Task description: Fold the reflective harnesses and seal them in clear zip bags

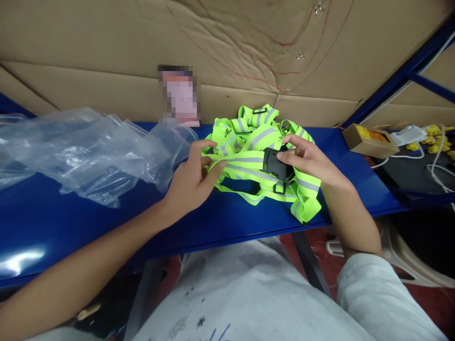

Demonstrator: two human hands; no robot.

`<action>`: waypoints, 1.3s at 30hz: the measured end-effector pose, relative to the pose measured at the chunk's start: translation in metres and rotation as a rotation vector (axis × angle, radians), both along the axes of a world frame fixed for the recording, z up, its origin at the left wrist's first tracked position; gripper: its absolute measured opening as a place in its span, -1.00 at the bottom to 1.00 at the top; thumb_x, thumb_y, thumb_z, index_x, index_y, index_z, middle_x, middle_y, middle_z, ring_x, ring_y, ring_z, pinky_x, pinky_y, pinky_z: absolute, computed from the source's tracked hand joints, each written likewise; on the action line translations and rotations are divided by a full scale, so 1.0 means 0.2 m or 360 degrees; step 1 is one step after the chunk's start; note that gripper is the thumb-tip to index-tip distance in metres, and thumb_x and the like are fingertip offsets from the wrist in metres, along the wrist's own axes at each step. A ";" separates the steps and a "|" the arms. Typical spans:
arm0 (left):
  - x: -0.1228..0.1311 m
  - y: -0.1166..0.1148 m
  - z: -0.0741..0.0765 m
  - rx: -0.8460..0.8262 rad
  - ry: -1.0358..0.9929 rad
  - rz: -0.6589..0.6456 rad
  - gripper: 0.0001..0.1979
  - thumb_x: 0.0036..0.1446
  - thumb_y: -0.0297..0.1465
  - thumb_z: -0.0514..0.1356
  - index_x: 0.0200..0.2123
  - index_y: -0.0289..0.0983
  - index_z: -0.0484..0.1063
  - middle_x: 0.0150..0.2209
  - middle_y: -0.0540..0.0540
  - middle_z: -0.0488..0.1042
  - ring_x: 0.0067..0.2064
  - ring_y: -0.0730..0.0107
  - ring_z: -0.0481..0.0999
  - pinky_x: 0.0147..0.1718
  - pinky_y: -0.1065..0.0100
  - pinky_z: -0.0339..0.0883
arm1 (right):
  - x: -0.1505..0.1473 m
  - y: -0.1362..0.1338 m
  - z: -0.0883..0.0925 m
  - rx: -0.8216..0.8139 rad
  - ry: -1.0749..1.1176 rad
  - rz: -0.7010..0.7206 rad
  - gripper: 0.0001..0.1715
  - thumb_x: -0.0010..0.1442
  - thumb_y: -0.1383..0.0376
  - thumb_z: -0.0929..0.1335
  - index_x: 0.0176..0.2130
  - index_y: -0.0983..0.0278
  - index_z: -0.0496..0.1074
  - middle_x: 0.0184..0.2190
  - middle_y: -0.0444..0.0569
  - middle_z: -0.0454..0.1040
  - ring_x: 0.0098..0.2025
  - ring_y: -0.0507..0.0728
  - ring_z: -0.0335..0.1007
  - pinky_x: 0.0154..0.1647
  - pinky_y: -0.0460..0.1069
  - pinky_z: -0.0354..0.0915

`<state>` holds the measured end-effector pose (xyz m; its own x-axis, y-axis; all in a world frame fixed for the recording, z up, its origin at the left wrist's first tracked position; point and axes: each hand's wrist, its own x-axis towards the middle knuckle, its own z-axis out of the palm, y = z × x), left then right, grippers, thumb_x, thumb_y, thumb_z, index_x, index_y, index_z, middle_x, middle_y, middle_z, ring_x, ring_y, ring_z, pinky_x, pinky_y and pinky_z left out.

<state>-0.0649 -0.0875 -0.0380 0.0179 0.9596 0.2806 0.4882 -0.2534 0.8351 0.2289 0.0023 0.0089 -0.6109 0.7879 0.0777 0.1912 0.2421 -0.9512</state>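
A heap of neon yellow-green reflective strap (pixel 263 137) with grey stripes lies on the blue table in front of me. My left hand (pixel 195 175) pinches a stretch of the strap at the heap's left side, thumb and fingers closed on it. On the right, my right hand (pixel 302 158) grips a black plastic buckle (pixel 274 166) fixed to the strap, its thumb on the buckle's face. A small black slider (pixel 279 188) shows just below the buckle, and another black slider (pixel 259 111) sits at the top of the heap.
Clear plastic bags (pixel 95 147) are piled at the left of the blue table (pixel 213 222). A phone-like object (pixel 180 94), blurred out, leans against the cardboard wall (pixel 106 38). At the right are a small cardboard box (pixel 369 140), white cables and yellow items (pixel 432 137).
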 end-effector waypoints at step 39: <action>0.11 -0.10 -0.04 0.0841 0.0812 -0.0251 -0.79 0.16 -0.30 0.36 -0.12 -0.12 0.54 0.21 -0.25 0.38 0.24 -0.10 0.37 0.21 -0.16 0.15 | -0.19 -0.24 -0.13 0.1103 -0.0619 0.0295 -0.10 0.22 -0.14 0.48 0.30 0.33 0.34 -0.29 -0.08 0.56 -0.31 0.10 0.51 -0.31 -0.04 0.27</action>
<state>-0.0427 -0.1071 -0.0468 0.3951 0.6747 0.6234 0.7068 -0.6568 0.2629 0.1917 -0.0452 -0.0166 -0.8104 0.5223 0.2654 0.3762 0.8112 -0.4477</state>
